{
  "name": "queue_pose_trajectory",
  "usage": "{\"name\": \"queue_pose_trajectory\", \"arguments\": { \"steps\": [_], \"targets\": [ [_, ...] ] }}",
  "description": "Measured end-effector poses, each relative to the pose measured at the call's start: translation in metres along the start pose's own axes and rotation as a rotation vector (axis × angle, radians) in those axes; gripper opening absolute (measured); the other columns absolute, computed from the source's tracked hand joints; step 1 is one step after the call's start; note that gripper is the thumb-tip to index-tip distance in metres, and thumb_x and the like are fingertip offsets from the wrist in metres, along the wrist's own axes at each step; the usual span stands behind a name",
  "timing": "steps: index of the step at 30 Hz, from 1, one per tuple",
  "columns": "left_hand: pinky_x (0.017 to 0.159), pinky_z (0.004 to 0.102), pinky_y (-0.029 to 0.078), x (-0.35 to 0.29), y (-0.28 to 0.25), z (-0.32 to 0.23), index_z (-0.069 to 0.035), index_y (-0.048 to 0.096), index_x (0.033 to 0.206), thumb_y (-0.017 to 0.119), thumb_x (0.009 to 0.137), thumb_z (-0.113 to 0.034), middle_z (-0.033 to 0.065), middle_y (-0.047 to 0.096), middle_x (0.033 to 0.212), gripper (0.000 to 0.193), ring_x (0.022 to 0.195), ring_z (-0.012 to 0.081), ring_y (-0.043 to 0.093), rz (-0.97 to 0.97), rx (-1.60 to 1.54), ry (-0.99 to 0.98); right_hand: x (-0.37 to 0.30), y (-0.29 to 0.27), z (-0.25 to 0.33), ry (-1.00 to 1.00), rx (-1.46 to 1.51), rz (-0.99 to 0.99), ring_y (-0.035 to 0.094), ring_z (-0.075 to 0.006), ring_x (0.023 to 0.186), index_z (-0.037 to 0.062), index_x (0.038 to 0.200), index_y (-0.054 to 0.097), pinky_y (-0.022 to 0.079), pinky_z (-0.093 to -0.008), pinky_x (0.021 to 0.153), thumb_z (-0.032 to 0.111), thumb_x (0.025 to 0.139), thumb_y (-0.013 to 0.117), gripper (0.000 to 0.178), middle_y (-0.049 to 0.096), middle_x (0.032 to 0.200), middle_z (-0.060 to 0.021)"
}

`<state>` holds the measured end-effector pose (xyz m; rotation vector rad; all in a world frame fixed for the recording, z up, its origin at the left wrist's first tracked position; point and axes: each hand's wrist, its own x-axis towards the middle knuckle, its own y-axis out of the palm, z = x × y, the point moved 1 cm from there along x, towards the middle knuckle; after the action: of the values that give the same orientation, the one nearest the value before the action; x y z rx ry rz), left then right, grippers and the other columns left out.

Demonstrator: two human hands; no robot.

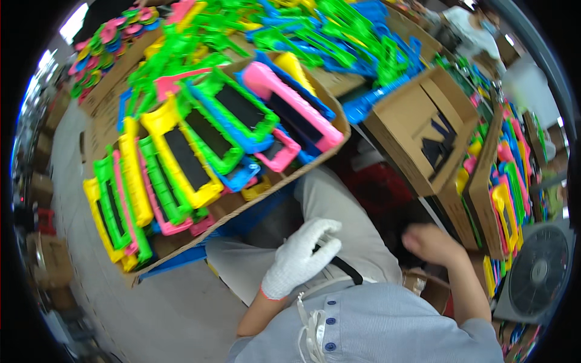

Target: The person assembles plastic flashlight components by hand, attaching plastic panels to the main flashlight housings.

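Observation:
My left hand [302, 257], in a white knit glove with an orange cuff edge, is above my lap with its fingers curled. A narrow black strip [347, 270] runs out from between thumb and fingers toward my waist. My bare right hand [431, 242] is off to the right, near the edge of a dark gap. Its fingers are blurred, so what they hold, if anything, is not visible. Ahead of the left hand, a cardboard tray [242, 209] is packed with yellow, green, pink and blue plastic frames with black inserts, such as a yellow frame [201, 195].
Beyond the tray lies a heap of green plastic parts [200, 45], mixed with blue and yellow. An open cardboard box [393, 136] with black pieces inside stands at right. Further right are boxes of colourful parts [505, 206] and a grey fan [538, 272]. A co-worker [463, 30] is at far right.

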<state>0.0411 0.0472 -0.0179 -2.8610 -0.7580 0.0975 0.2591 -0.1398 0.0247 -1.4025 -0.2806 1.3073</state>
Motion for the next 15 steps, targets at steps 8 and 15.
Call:
{"name": "queue_pose_trajectory", "arguments": {
  "steps": [8, 15],
  "targets": [
    [0.076, 0.0251, 0.047, -0.050, -0.021, 0.012, -0.002, 0.057, 0.105, 0.059, 0.081, -0.013, 0.0072, 0.059, 0.100, 0.026, 0.086, 0.0141, 0.059, -0.220, 0.037, -0.117, 0.204, -0.205, 0.284, -0.968, -0.233, -0.806, 0.062, -0.0289, 0.080, 0.0021, 0.100, 0.061, 0.049, -0.0380, 0.070, 0.029, 0.082, 0.060, 0.032, 0.064, 0.085, -0.0138],
    [0.078, 0.0279, 0.047, -0.119, -0.013, 0.053, -0.001, 0.055, 0.110, 0.058, 0.084, -0.014, 0.0094, 0.060, 0.102, 0.030, 0.088, 0.0167, 0.059, -0.569, -0.130, -0.279, 0.303, -0.213, 0.342, -0.902, -0.484, -0.204, 0.064, -0.0250, 0.080, 0.0075, 0.107, 0.063, 0.049, -0.0368, 0.072, 0.031, 0.082, 0.060, 0.035, 0.066, 0.094, -0.0125]
  ]
}}
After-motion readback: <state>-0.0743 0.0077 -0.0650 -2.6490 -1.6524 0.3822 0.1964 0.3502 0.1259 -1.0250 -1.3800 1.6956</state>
